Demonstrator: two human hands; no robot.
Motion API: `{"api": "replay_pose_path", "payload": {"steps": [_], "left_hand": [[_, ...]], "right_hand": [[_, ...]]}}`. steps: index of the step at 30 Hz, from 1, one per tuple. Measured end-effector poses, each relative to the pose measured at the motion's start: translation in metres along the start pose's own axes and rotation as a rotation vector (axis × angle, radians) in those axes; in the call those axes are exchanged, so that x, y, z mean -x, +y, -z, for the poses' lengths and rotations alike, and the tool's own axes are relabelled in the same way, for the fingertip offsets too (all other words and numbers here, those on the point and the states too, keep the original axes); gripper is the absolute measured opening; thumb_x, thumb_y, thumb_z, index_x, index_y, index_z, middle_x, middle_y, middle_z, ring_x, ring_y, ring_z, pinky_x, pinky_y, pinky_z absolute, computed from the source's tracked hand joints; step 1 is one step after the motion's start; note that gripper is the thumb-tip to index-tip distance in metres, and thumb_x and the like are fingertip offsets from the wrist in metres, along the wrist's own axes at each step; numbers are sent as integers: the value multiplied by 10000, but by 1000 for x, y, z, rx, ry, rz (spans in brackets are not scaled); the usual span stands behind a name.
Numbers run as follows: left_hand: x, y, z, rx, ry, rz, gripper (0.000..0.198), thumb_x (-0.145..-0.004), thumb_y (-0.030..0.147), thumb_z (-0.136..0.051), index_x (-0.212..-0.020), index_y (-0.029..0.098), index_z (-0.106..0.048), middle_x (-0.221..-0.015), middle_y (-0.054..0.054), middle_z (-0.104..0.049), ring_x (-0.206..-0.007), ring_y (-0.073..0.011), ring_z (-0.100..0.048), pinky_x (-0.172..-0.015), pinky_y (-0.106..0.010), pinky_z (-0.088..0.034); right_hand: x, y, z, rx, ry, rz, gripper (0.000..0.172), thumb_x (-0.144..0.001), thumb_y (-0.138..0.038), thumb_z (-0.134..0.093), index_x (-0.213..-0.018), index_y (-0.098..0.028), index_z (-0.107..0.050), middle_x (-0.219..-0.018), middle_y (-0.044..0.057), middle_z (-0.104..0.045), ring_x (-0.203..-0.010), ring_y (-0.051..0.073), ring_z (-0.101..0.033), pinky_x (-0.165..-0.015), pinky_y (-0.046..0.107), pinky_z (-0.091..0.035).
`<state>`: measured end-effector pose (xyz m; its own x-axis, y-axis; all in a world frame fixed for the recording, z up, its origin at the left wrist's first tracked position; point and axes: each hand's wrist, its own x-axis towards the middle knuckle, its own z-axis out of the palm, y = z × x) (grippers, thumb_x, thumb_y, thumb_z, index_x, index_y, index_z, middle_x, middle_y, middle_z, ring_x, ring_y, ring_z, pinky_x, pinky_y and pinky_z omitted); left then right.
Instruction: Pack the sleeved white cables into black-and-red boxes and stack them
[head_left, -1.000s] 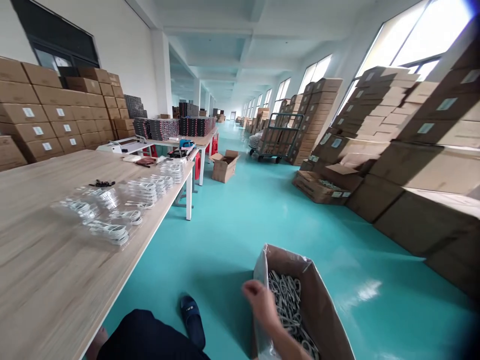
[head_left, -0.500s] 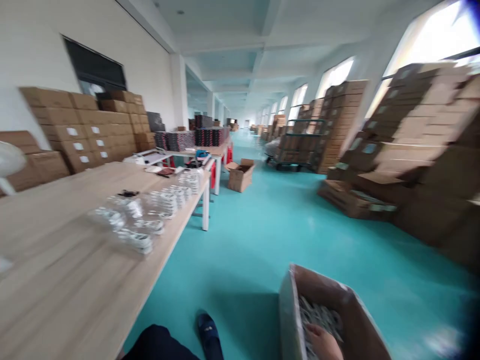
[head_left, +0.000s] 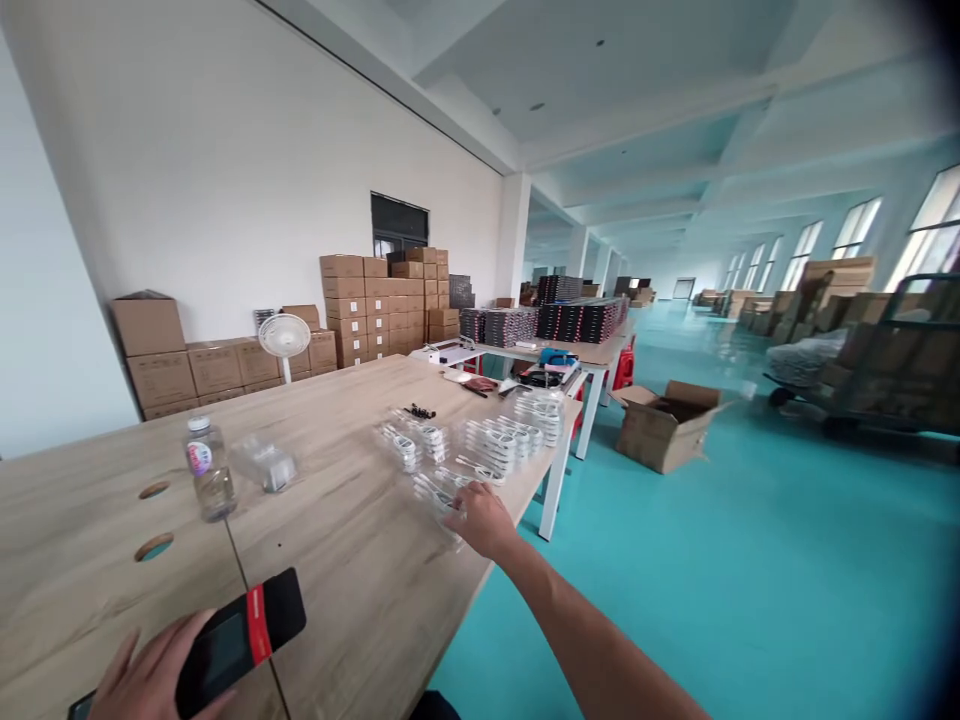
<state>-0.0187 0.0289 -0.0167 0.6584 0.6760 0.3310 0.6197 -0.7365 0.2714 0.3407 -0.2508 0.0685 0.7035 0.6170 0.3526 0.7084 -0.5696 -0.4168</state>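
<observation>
My right hand point(head_left: 480, 520) reaches over the wooden table point(head_left: 352, 560) and rests its closed fingers on a clear packet of coiled white cable point(head_left: 442, 492) at the near end of a row of such packets point(head_left: 495, 445). Whether the hand grips the packet is hidden. My left hand point(head_left: 150, 680) lies at the bottom left with fingers spread, resting on a black phone with a red band point(head_left: 240, 635) that lies on the table.
A water bottle point(head_left: 208, 480) and a small clear packet point(head_left: 264, 465) stand on the table, with a white fan point(head_left: 285, 340) behind. Cardboard boxes point(head_left: 375, 300) line the wall. An open carton point(head_left: 664, 425) and a loaded trolley point(head_left: 862, 380) stand on the teal floor.
The view swung left from the floor carton to the table. My right hand left the carton of cables and now sits on the packets. My left hand and phone came into view.
</observation>
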Motion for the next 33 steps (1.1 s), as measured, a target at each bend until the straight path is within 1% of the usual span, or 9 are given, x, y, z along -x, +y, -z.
{"api": "replay_pose_path", "payload": {"steps": [4,9,13,17,20,22,24,29,33], "left_hand": [[5,-3,-10,-40,-7,-114,606,-728,481,-575,-1277,226,-567,-1323,-68,-649,-1258,-290,-560,-1211,-488,-168],[8,-1,-6,-98,32,-71,623,-751,443,-558,-1311,172,-543,-1334,-110,-635,-1261,-283,-550,-1202,-492,-127],[9,-2,6,-176,41,15,619,-712,325,-580,-1314,183,-551,-1374,-119,-598,-1279,-313,-516,-1180,-571,-52],[11,-5,17,-186,14,57,607,-710,280,-589,-1310,193,-556,-1388,-130,-576,-1293,-322,-491,-1166,-600,17],[13,-4,21,-164,-29,74,626,-699,254,-599,-1320,187,-550,-1369,-134,-587,-1286,-319,-494,-1161,-601,52],[14,-2,22,-148,-50,77,635,-694,235,-599,-1326,191,-547,-1372,-128,-584,-1293,-311,-487,-1161,-593,67],[15,1,24,-133,-64,81,636,-699,235,-598,-1331,196,-543,-1388,-126,-572,-1305,-305,-473,-1161,-584,70],[15,3,28,-125,-94,135,648,-711,276,-600,-1347,173,-529,-1393,-144,-566,-1315,-315,-462,-1160,-590,57],[14,1,33,-129,-114,161,658,-704,261,-590,-1352,169,-524,-1402,-148,-557,-1319,-322,-461,-1156,-611,44]], "right_hand": [[-13,-14,-5,161,-50,42,53,-729,-182,-723,-701,-169,-680,-870,95,-684,-965,276,-579,-828,364,-387],[-7,-29,1,262,-23,141,127,-870,-162,-563,-795,-157,-666,-930,120,-675,-974,275,-561,-832,379,-348],[16,-58,-4,249,-53,290,110,-903,-214,-555,-850,-186,-648,-975,84,-672,-978,244,-548,-848,363,-341],[52,-85,-26,143,-205,425,41,-831,-190,-630,-792,-203,-634,-912,47,-671,-937,223,-558,-847,354,-355],[68,-90,-39,40,-301,369,75,-749,-185,-695,-785,-209,-634,-1048,49,-666,-1053,236,-547,-907,357,-367],[67,-89,-42,-14,-331,293,188,-708,-249,-743,-862,-211,-642,-1291,82,-586,-1228,275,-472,-980,378,-355],[62,-88,-40,-34,-375,221,334,-688,-333,-763,-969,-206,-632,-1386,116,-524,-1285,300,-439,-1015,404,-350],[62,-100,-30,-22,-466,147,282,-783,-380,-649,-979,-179,-625,-1000,113,-701,-975,281,-630,-882,410,-434],[67,-112,-28,-190,-645,214,260,-828,-354,-582,-1049,-223,-624,-998,65,-712,-896,221,-664,-786,330,-482]]}}
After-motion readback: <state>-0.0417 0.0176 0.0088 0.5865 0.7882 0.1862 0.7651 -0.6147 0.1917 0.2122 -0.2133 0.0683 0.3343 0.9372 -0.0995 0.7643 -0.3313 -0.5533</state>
